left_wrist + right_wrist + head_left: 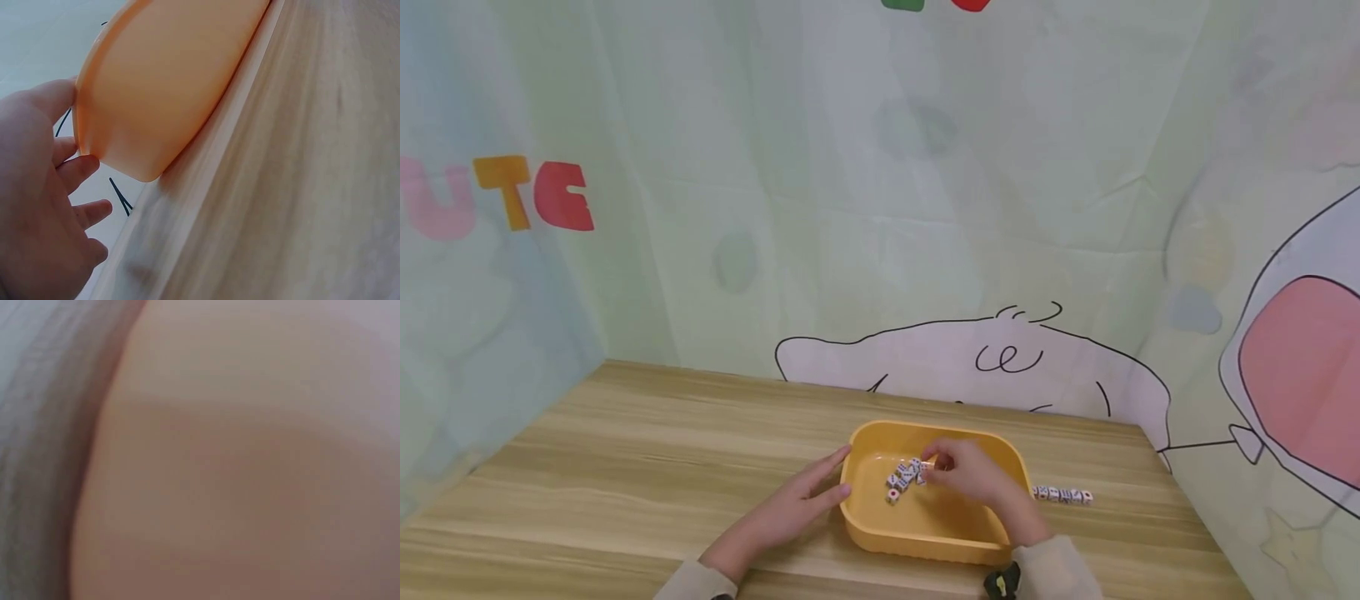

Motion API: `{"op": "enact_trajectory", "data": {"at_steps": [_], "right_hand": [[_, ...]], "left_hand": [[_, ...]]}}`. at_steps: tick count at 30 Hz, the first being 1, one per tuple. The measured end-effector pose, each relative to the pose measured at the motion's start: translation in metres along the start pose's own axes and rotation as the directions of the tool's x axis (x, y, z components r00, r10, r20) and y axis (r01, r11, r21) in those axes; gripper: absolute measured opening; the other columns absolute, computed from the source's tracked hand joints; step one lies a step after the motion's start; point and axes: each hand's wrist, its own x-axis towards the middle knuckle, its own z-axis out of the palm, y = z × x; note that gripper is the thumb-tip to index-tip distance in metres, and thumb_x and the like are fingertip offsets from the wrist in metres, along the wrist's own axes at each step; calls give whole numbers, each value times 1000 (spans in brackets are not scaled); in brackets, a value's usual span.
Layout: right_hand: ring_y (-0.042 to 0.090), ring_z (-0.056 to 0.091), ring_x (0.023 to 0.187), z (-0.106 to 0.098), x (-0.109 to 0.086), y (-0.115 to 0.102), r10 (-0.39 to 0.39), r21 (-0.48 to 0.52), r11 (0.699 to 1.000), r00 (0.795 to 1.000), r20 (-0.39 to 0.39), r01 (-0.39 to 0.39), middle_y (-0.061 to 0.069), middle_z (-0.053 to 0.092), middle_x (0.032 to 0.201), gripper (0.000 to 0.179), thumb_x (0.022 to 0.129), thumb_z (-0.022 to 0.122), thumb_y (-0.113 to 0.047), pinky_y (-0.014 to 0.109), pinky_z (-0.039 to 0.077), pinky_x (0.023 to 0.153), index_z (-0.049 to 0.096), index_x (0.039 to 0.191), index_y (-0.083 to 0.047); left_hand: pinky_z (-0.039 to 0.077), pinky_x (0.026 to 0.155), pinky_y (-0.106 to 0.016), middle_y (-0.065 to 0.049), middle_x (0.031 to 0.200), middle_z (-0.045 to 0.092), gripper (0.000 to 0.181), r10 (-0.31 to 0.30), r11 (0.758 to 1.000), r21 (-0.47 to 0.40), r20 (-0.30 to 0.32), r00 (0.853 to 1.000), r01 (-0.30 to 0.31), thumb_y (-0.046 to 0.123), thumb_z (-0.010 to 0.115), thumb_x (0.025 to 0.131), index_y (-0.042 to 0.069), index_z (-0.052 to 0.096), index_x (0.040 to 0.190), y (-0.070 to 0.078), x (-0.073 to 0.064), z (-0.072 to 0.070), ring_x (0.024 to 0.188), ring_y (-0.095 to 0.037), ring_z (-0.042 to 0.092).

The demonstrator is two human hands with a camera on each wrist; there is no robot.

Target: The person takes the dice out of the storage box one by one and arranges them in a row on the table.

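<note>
A yellow plastic basin (936,542) stands on the table, with several white dice (904,477) clustered toward the left of its floor. My left hand (797,500) rests at the basin's left side, thumb and fingertips touching the rim. In the left wrist view those fingers (87,169) are spread and only loosely bent beside the basin wall (162,75). Reaching in over the right rim, my right hand (973,475) pinches a die (927,467) between thumb and index finger at the cluster's edge. A blurred tan surface fills the right wrist view, hiding the fingers there.
Just right of the basin, a row of several dice (1063,495) lies on the wooden table (647,467). A printed curtain (850,208) hangs behind the table and along its sides. A dark object with a yellow mark (1002,582) is by the right cuff.
</note>
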Motion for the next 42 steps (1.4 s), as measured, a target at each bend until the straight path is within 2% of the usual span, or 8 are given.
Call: {"op": "enact_trajectory", "data": {"at_steps": [12, 19, 25, 36, 42], "right_hand": [[10, 47, 63, 8, 2, 7, 39, 29, 999, 999, 10, -40, -3, 53, 71, 16, 82, 73, -9, 19, 40, 53, 67, 96, -1], [9, 46, 62, 9, 4, 8, 35, 1, 999, 999, 39, -35, -4, 52, 71, 13, 83, 72, -11, 19, 39, 52, 67, 94, -4], [8, 47, 61, 10, 4, 10, 43, -8, 999, 998, 45, -42, -4, 53, 70, 13, 83, 72, -11, 19, 39, 52, 67, 93, -5], [12, 47, 63, 9, 3, 5, 115, -11, 993, 992, 49, -114, -3, 51, 70, 11, 84, 73, -11, 21, 39, 53, 65, 92, -8], [12, 48, 63, 9, 2, 6, 109, -16, 994, 993, 45, -108, -3, 52, 71, 12, 84, 73, -11, 21, 39, 54, 65, 93, -8]], "left_hand": [[14, 113, -64, -14, 157, 24, 66, -9, 1000, -4, -3, 1000, 9, 43, 54, 97, 20, 28, 153, 1, 0, -1, 143, -41, 20], [13, 113, -65, -12, 157, 24, 65, -25, 1000, 4, -9, 1000, 25, 43, 54, 97, 23, 28, 153, 2, 1, -2, 144, -41, 19], [14, 113, -64, -12, 157, 25, 65, -22, 1000, 0, -6, 1000, 22, 42, 54, 97, 23, 28, 153, 3, 1, -2, 144, -40, 20], [16, 113, -64, -13, 157, 26, 63, -11, 1000, 7, -30, 999, 11, 39, 55, 97, 21, 30, 152, 5, -1, 1, 143, -41, 22], [17, 113, -63, -13, 156, 27, 63, -6, 1000, 5, -34, 999, 6, 37, 56, 97, 20, 30, 152, 6, 0, 2, 142, -41, 24]]}}
